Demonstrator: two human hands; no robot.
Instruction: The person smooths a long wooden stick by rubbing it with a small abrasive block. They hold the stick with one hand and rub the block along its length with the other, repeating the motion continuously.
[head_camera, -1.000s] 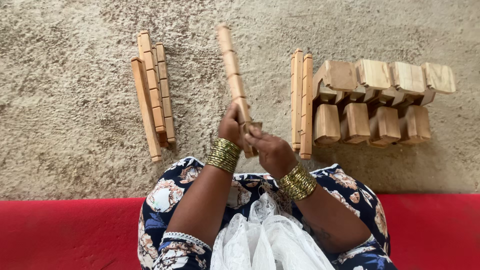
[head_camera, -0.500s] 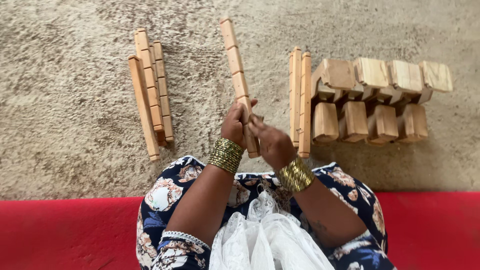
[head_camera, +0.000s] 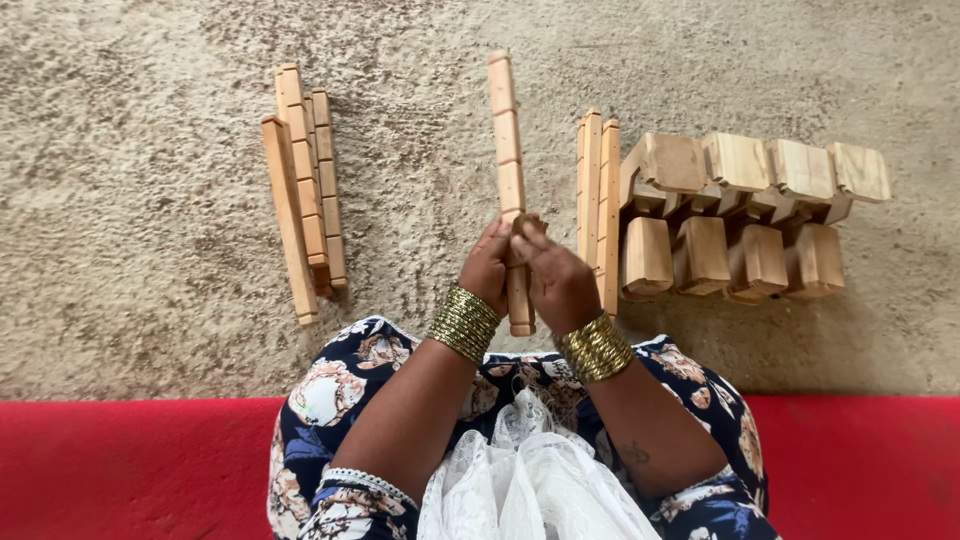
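Rough beige carpet (head_camera: 150, 250). Your left hand (head_camera: 487, 268) and right hand (head_camera: 556, 282) both close their fingers around one long notched wooden stick (head_camera: 507, 150). Chunky wooden blocks (head_camera: 745, 215) lie right.

Open floor (head_camera: 420, 200) lies left of the centre between the stick bundle (head_camera: 303, 190) and the held notched stick (head_camera: 508, 150); on the right, two upright slats (head_camera: 598, 200) and the wooden blocks (head_camera: 745, 215) crowd the way.

Single head-worn view, looking almost straight down from above the seated person's lap, fairly near, onto the hands (head_camera: 525, 275), the beige carpeted floor (head_camera: 150, 200) and the red strip (head_camera: 130, 465) at bottom edge.
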